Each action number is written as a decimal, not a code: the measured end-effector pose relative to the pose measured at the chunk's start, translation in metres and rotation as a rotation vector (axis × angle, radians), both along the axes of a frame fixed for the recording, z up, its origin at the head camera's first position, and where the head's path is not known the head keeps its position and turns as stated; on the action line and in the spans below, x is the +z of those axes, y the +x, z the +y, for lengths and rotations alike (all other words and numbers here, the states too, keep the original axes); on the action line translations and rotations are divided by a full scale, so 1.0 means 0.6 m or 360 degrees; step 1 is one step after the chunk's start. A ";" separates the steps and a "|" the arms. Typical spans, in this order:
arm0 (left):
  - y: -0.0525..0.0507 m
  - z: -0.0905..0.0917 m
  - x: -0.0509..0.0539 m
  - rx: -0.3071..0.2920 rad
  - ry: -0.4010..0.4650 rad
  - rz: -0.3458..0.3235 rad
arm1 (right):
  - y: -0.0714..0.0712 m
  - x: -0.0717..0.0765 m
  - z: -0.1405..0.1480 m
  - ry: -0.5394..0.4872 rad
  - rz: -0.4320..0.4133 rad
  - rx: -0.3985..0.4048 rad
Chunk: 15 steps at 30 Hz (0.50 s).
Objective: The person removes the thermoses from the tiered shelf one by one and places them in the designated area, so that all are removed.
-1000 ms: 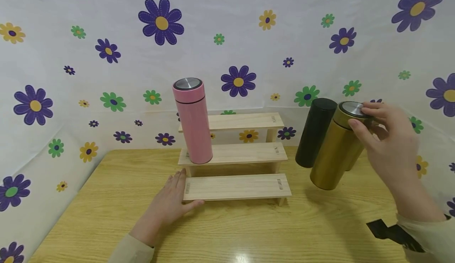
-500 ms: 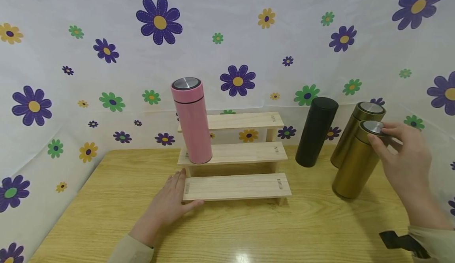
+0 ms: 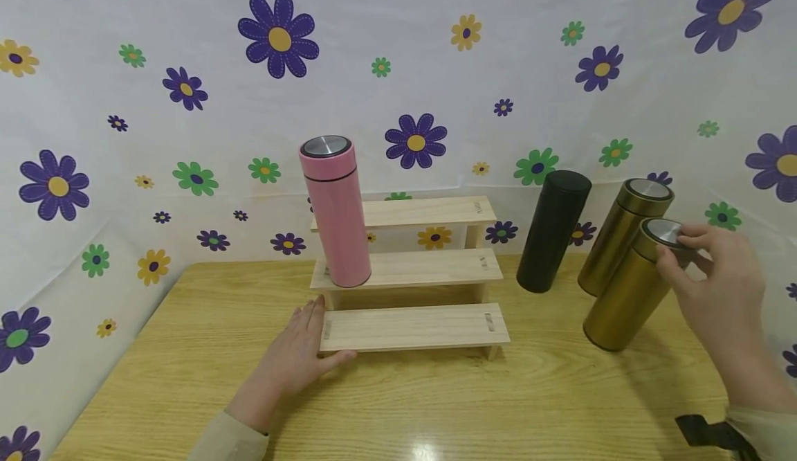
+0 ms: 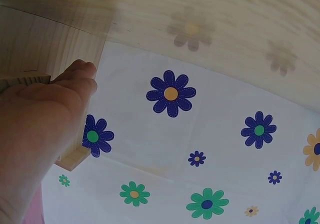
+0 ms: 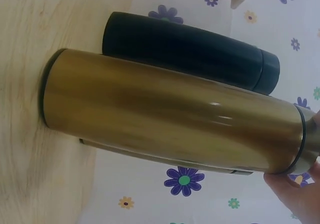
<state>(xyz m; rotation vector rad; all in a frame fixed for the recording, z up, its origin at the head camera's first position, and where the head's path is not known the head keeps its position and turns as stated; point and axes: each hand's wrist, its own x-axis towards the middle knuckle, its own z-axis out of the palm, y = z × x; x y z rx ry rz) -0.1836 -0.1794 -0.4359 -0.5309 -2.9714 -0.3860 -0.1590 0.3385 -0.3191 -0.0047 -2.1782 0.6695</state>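
Observation:
My right hand (image 3: 719,284) grips a gold thermos bottle (image 3: 631,291) by its steel-topped lid, thumb on one side and fingers on the other. In the right wrist view this bottle (image 5: 170,116) spans the frame, its base at or close to the tabletop. A second gold thermos (image 3: 613,239) stands just behind it, partly hidden. My left hand (image 3: 292,350) lies against the left end of the lowest step of a three-step wooden rack (image 3: 411,327), fingers extended and thumb along the front edge. On the middle step's left end stands a pink thermos (image 3: 339,222).
Left of the gold bottles, a black thermos (image 3: 554,232) stands upright on the wooden table (image 3: 373,405). A white cloth (image 3: 349,101) with printed flowers hangs behind and along the sides. The rack's top step (image 3: 429,212) is nearest that backdrop.
The held gold thermos has moved right and down, away from the black one, uncovering the second gold bottle. Over the last half second only its top shifts slightly right. The left hand stays put.

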 end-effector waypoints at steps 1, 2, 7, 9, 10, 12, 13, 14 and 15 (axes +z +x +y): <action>0.000 0.000 0.000 0.0000 0.0001 -0.0002 | 0.001 -0.001 0.001 0.0014 0.0018 0.0017; 0.000 0.000 0.001 -0.0001 0.0001 -0.0004 | 0.002 -0.003 0.001 0.0028 0.0030 0.0024; 0.001 0.000 0.002 0.0001 0.0000 -0.0013 | 0.004 -0.014 0.003 0.0060 0.0107 0.0043; 0.001 0.001 0.002 0.0001 0.0002 -0.0016 | 0.003 -0.017 0.004 0.0049 0.0134 0.0047; 0.001 0.001 0.002 0.0000 0.0008 -0.0019 | 0.003 -0.019 0.004 0.0044 0.0144 0.0046; 0.002 0.000 0.001 0.0003 0.0014 -0.0021 | 0.002 -0.021 0.004 0.0032 0.0163 0.0049; 0.002 0.001 0.001 0.0004 0.0016 -0.0022 | 0.002 -0.022 0.004 0.0031 0.0167 0.0049; 0.002 0.001 0.001 0.0005 0.0017 -0.0020 | 0.002 -0.023 0.003 0.0024 0.0171 0.0048; 0.002 0.001 0.001 0.0005 0.0020 -0.0019 | 0.002 -0.023 0.003 0.0025 0.0170 0.0045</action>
